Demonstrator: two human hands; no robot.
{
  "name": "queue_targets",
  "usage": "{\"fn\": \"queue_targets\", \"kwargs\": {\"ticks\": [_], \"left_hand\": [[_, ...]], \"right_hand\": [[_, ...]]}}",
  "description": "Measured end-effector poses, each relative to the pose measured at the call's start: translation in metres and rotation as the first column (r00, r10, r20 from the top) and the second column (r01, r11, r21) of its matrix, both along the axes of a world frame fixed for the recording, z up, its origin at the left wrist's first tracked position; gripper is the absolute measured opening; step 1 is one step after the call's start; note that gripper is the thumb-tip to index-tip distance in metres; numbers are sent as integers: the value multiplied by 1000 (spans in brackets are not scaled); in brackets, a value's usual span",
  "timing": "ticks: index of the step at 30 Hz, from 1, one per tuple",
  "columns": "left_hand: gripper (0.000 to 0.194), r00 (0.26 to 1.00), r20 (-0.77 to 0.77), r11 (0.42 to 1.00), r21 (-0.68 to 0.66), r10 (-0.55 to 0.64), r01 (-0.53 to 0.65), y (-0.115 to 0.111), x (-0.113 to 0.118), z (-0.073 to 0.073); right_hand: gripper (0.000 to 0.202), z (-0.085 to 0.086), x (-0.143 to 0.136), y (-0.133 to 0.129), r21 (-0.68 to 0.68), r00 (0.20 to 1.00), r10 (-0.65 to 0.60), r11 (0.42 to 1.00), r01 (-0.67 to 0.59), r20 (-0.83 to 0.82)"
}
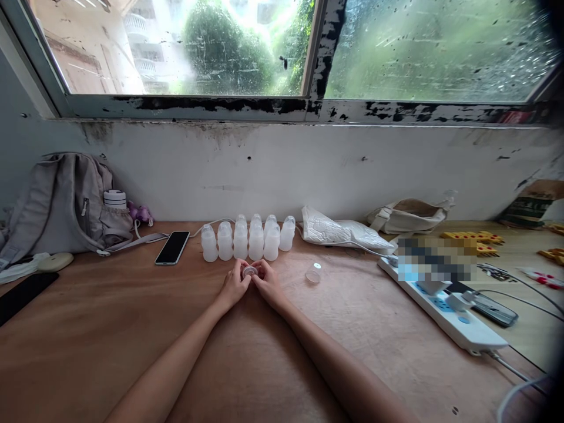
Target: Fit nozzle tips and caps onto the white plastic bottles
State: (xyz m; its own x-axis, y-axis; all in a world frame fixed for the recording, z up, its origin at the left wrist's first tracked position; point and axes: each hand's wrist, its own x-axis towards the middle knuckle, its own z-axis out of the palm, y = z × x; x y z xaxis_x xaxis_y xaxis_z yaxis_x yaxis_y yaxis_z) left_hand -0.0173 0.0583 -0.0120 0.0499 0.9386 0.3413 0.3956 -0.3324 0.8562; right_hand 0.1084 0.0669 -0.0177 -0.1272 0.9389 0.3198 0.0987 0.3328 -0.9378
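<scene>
Between the fingertips of my left hand [235, 285] and my right hand [267, 283] is a small round translucent collar ring [249, 271], like part of a bottle top. Both hands are closed on its edges, one from each side. Just beyond them stand several frosted white baby bottles [256, 239] with clear domed caps, upright and close together. To the right of my right hand, a clear cap [314, 273] lies on the table with a small white disc at its edge. The finer detail of the ring is too small to make out.
A phone [172, 248] lies left of the bottles, near a grey backpack [70, 205]. On the right are a silver padded pouch [339, 230], a beige bag [408, 217] and a white power strip [445, 308] with plugs and cables. A wall with a window closes off the back.
</scene>
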Motion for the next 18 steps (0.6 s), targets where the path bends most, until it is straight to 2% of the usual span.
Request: {"fn": "queue_targets", "kwargs": {"ticks": [4, 18], "left_hand": [[14, 1000, 3, 1000, -10, 10, -10, 0, 1, 0], [23, 990, 129, 985, -157, -51, 71, 5, -1, -3]], "right_hand": [[13, -2, 0, 2, -20, 1000, -2, 1000, 2, -5], [19, -2, -1, 5, -104, 1000, -28, 994, 26, -11]]}}
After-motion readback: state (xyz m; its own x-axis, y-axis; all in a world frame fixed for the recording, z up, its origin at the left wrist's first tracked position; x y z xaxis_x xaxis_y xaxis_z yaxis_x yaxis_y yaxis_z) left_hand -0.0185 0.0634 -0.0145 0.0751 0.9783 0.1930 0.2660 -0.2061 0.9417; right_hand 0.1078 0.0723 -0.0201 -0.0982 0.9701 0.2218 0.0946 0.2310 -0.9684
